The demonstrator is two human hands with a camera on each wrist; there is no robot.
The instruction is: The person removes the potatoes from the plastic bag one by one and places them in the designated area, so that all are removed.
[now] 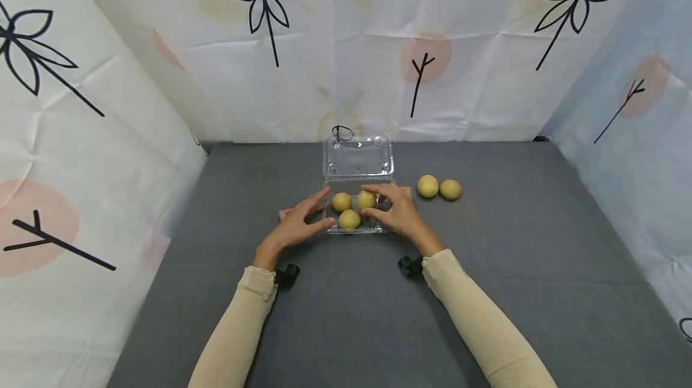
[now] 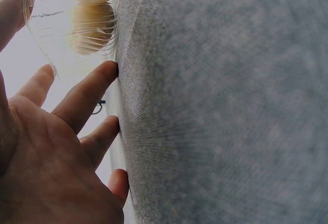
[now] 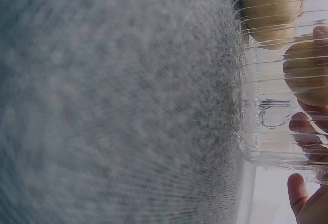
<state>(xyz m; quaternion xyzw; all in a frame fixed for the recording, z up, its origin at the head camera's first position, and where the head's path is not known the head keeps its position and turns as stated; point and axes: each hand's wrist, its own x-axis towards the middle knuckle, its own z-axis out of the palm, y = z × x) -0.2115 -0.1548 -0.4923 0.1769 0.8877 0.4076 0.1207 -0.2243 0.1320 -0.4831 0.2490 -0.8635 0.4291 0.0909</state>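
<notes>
A clear plastic clamshell box [image 1: 357, 231] lies with its lid [image 1: 358, 158] folded back, away from me. In its base sit two round yellow fruits, one at the left [image 1: 342, 202] and one at the front [image 1: 349, 220]. With thumb and fingers my right hand [image 1: 397, 211] grips a third yellow fruit [image 1: 366, 199] inside the box; through the ribbed wall the right wrist view shows fingers against this fruit [image 3: 307, 73]. My left hand [image 1: 300, 223] spreads its fingers along the box's left side, thumb by the front left corner. Its lower fingertips [image 2: 110, 70] rest at the cloth.
Two more yellow fruits [image 1: 427, 186] [image 1: 450, 190] lie side by side on the grey cloth-covered table [image 1: 346, 316], right of the box. A white patterned curtain [image 1: 357, 75] hangs behind the table and along both sides.
</notes>
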